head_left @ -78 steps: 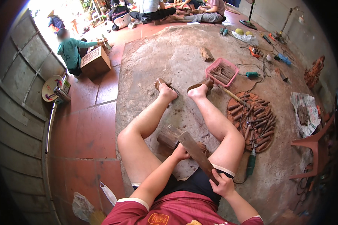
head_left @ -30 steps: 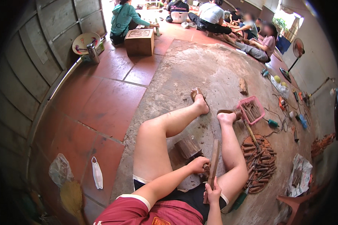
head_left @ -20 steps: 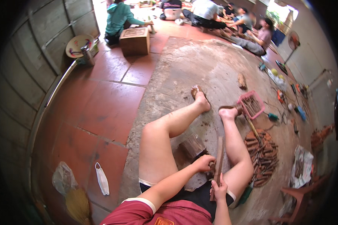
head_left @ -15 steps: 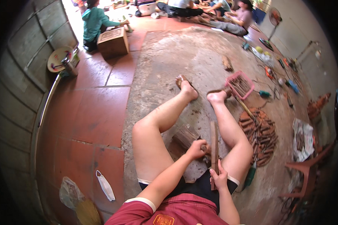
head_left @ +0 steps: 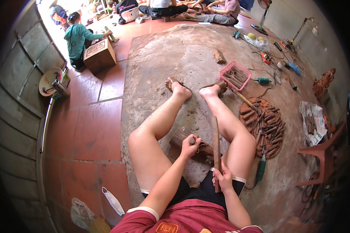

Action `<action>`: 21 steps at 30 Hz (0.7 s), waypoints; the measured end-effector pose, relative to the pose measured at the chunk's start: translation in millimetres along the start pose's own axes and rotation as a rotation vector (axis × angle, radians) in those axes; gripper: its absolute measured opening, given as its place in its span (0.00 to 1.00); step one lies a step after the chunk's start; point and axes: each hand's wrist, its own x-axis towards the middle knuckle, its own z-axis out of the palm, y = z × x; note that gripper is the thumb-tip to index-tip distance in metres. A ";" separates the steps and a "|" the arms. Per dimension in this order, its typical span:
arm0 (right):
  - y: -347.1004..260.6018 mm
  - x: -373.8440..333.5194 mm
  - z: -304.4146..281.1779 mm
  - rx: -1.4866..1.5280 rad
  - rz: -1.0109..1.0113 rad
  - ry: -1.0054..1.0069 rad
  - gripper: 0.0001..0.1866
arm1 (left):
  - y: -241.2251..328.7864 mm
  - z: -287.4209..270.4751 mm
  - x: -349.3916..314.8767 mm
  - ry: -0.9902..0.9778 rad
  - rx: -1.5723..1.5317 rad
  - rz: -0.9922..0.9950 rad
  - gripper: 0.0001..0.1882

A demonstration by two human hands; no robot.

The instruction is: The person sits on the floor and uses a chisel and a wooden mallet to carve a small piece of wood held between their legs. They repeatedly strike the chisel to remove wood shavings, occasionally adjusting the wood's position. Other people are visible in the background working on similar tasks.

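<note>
My left hand [head_left: 189, 147] is closed around a round-ended wooden tool handle [head_left: 191, 141]; its working end is hidden. It is over a dark wooden block [head_left: 179, 136] lying on the floor between my legs. A curved, lighter brown piece [head_left: 206, 149] shows beside that hand, its kind unclear. My right hand [head_left: 223, 178] grips the lower part of a long, squared wooden bar [head_left: 216, 141], which stands near upright in the view, just right of my left hand. The bar and the handle are apart.
Right of my leg, many carving tools [head_left: 270, 126] lie on a round brown mat. Beyond are a pink basket [head_left: 237, 62] of wooden-handled pieces, a green power tool [head_left: 261, 169], cords and a red plastic chair [head_left: 321, 155]. People sit farther off, one by a wooden box [head_left: 101, 58].
The whole view has shifted. My left hand has moved slightly left, away from the bar, and the handle's round end now faces up. Both hands keep their holds.
</note>
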 end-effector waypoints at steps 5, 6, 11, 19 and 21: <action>1.4 3.8 -0.1 0.064 0.030 0.008 0.39 | -1.8 6.8 1.3 0.038 0.026 0.075 0.12; 0.8 5.7 -0.3 0.063 0.026 -0.002 0.39 | -4.2 6.8 2.7 0.041 0.031 0.071 0.13; 0.1 10.6 -6.4 0.044 0.053 -0.015 0.41 | -10.0 4.8 7.7 0.059 0.076 0.071 0.15; 5.9 33.9 -27.0 -0.022 -0.007 -0.028 0.41 | -0.5 9.1 9.8 0.047 0.082 0.030 0.15; 7.9 36.3 -33.5 -0.013 -0.004 -0.027 0.40 | 3.3 10.9 9.8 0.043 0.092 0.029 0.15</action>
